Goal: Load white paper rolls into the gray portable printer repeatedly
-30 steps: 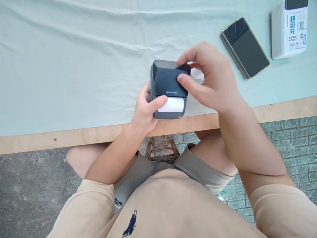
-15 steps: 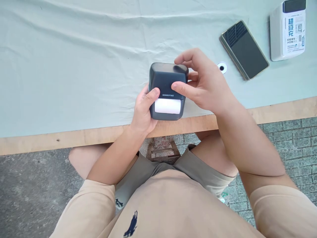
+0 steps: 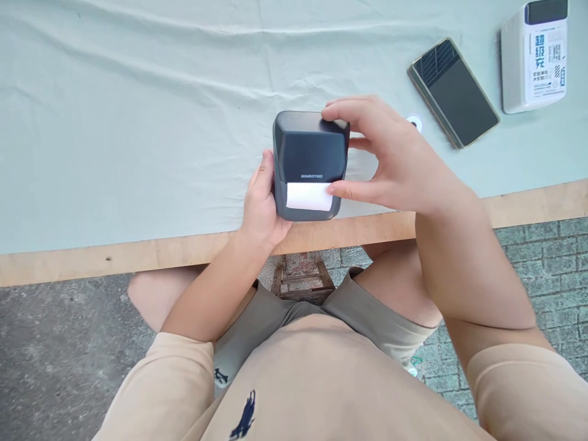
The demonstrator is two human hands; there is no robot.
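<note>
A dark label printer (image 3: 312, 153) with NIIMBOT lettering is held above the near part of the table. White label paper (image 3: 307, 196) shows at its lower front. My left hand (image 3: 264, 205) grips the printer from its left side and underneath, thumb along the edge; its other fingers are hidden. My right hand (image 3: 381, 156) wraps the printer's right side, index finger on the top corner and thumb at the right end of the white paper. Beyond my right hand, a small white roll (image 3: 414, 121) with a dark centre is partly covered.
A smartphone (image 3: 454, 92) lies tilted on the pale cloth (image 3: 138, 135) at the right. Beside it, at the far right, is a white box-shaped device (image 3: 533, 61) with blue printing. The table's wooden edge (image 3: 138, 251) runs in front of my body, above my knees.
My right thumb has slid down from the printer's dark cover to the paper. My left thumb has moved off the front onto the left edge. The printer has shifted slightly left.
</note>
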